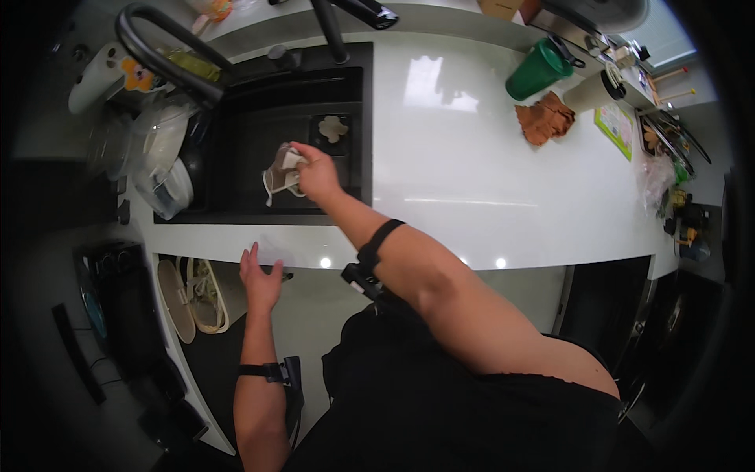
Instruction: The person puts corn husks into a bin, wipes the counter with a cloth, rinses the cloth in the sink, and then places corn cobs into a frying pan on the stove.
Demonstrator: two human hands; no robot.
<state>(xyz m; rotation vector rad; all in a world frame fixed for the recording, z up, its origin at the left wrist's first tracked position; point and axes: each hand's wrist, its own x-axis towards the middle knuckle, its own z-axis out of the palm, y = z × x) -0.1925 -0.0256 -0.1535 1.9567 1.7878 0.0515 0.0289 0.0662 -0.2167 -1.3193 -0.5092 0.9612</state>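
Observation:
Over the black sink [242, 141], my right hand [319, 174] grips a limp, pale, partly see-through item with a white rim [280, 177]. A strip of it dangles; what it is exactly, I cannot tell. Beyond that hand, a pale flower-shaped piece [333, 128] lies on the sink's square drain area. My left hand [262, 280] is at the counter's front edge, fingers apart, holding nothing. Below and left of it, an oval waste bin [224, 321] with a liner and some refuse is by the cabinet, its beige lid [176, 302] swung aside.
A dark arched faucet [171, 35] rises behind the sink. Clear containers and white bowls [174, 180] are stacked at its left. On the white counter [448, 159] are a green tumbler [540, 69], a crumpled brown cloth [545, 120] and a cream tumbler [590, 91].

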